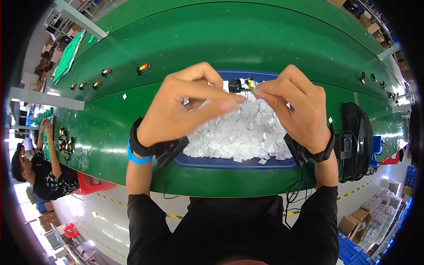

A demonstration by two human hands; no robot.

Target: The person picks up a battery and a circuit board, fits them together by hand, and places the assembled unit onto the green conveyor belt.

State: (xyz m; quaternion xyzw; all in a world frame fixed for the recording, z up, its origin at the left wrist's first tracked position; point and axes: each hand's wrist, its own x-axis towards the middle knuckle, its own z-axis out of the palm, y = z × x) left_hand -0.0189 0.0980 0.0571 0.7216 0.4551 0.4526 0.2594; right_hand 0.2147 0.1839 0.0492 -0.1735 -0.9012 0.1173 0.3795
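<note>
Pinching together, the right grip [298,106] is clamping the part [250,82] above the tray [238,164], by its far edge. The left grip [179,106] is blurring beside it, its hold impossible to tell. White squares [240,137] are filling the tray along the bench's [106,119] near edge.

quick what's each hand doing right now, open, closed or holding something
Left hand: blurred, thumb and forefinger close together; cannot tell if it holds anything.
Right hand: fingertips closed on the small black and yellow part.
</note>
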